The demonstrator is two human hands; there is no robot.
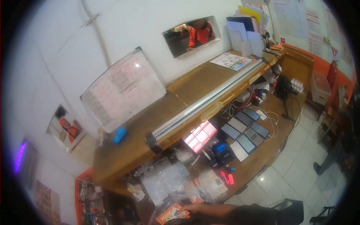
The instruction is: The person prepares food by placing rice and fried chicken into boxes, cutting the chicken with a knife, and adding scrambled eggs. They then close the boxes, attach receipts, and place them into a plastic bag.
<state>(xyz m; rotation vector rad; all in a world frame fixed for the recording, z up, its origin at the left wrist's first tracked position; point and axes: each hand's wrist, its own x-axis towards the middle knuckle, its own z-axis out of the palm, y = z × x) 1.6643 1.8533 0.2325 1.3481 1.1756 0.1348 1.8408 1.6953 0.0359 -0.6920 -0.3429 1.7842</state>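
Counter (pixel 195 82) cluttered with phones (pixel 243 129), white walls (pixel 56 56); right hand (pixel 197 208) on orange packet (pixel 170 217), grip unclear.

Your orange packet (pixel 171 216) with printed lettering lies flat at six o'clock, on the near end of the bench (pixel 258 159), skewed, its lower part out of view.

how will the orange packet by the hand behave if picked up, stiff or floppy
The orange packet looks flat and thin, so probably light and somewhat bendy. It lies among glossy clear plastic bags, so it may slide easily if pushed. Being flat, it should not roll.
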